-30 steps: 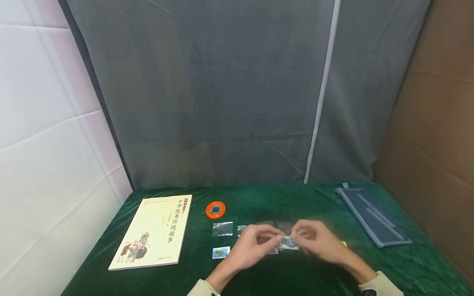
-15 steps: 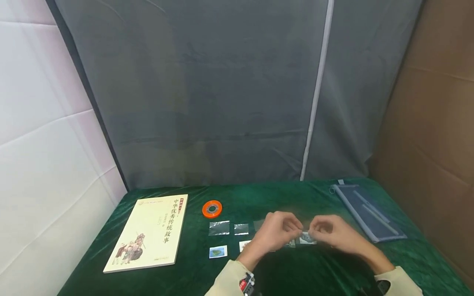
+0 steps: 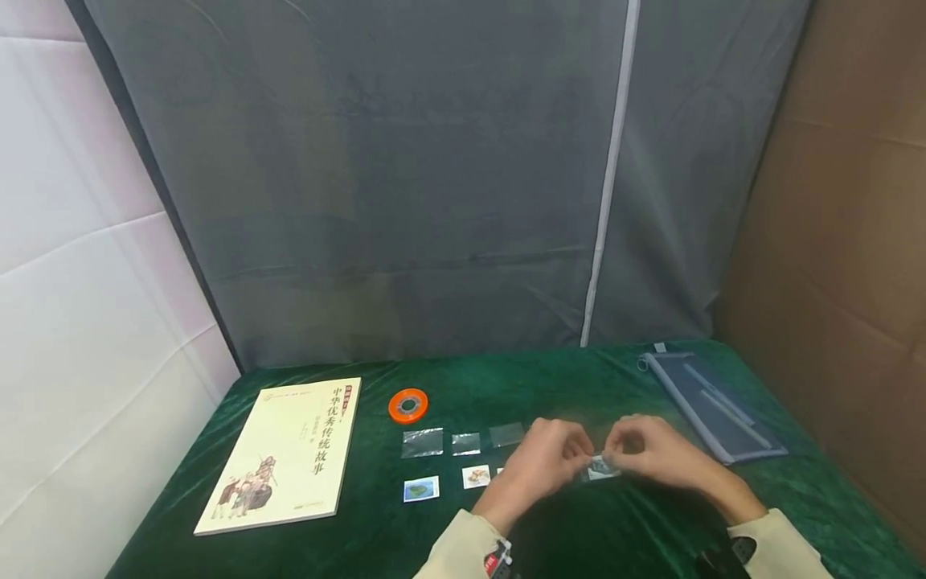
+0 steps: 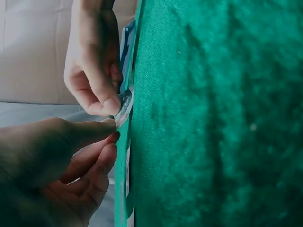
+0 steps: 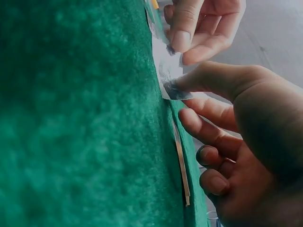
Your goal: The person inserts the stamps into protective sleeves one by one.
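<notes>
Both hands meet over a small stamp-like picture (image 3: 602, 468) in what looks like a clear plastic sleeve, low over the green cloth. My left hand (image 3: 538, 460) pinches its left side between thumb and fingers. At the other side, my right hand (image 3: 658, 457) pinches with thumb and forefinger. In the right wrist view the shiny sleeve (image 5: 166, 64) spans the gap between the two thumbs. The left wrist view shows it edge-on and slightly bent. Left of the hands lie a blue-green stamp (image 3: 421, 489) and a stamp with a brownish picture (image 3: 476, 477); the left hand partly hides another.
Clear sleeves (image 3: 423, 443) lie in a row behind the stamps. An orange ring-shaped roll (image 3: 408, 406) sits farther back. A cream book (image 3: 278, 458) lies at left, a blue zip pouch (image 3: 712, 406) at right. A flat card-like piece (image 5: 181, 165) lies below the right hand.
Both hands have shifted right with the stamp, uncovering sleeves and a stamp at left. Over the last half second the hands stay nearly still while the view turns slightly.
</notes>
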